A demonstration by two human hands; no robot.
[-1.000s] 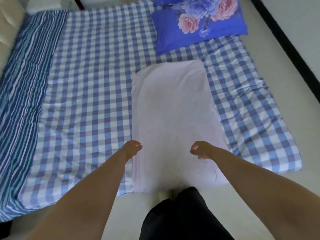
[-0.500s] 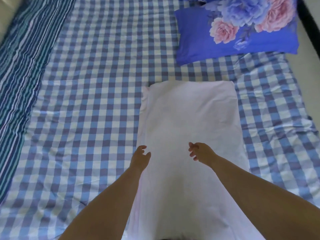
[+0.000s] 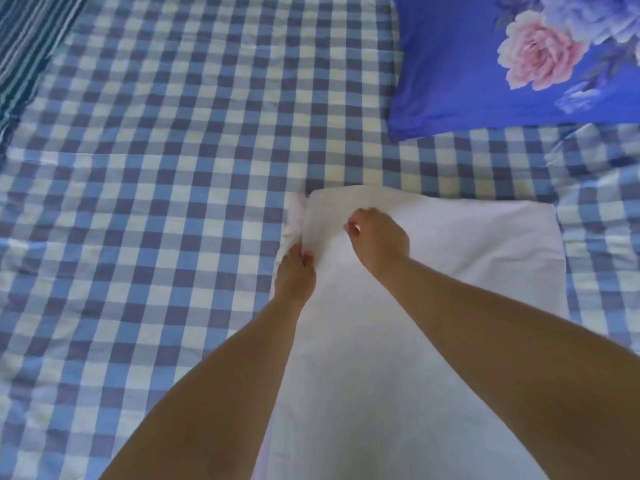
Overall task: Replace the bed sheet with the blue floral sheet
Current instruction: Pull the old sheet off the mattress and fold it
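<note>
I see both hands at the far left corner of a white pillow point(image 3: 450, 244) that lies lengthwise on the blue-and-white checked sheet point(image 3: 156, 168). My left hand point(image 3: 294, 275) sits at the pillow's left edge, its fingers curled and pinching the bunched white fabric there, where the cloth puckers into small folds beside a pale pink strip. My right hand point(image 3: 379, 242) rests on top of the pillow just to the right of the left one, knuckles up and fingers curled down into the cover; it seems to grip the fabric, though its fingertips are mostly hidden under the hand. The two hands are close together but not touching. Both bare forearms run up from the bottom of the view, the right one crossing over the near part of the pillow.

The blue floral fabric point(image 3: 502, 71), deep blue with pink and pale blue blooms, lies on the checked sheet at the upper right, beyond the pillow and apart from it. From here I cannot tell whether it is the folded sheet or a pillowcase. A dark striped cloth point(image 3: 24, 43) shows in the upper left corner, touching the checked sheet's edge.
</note>
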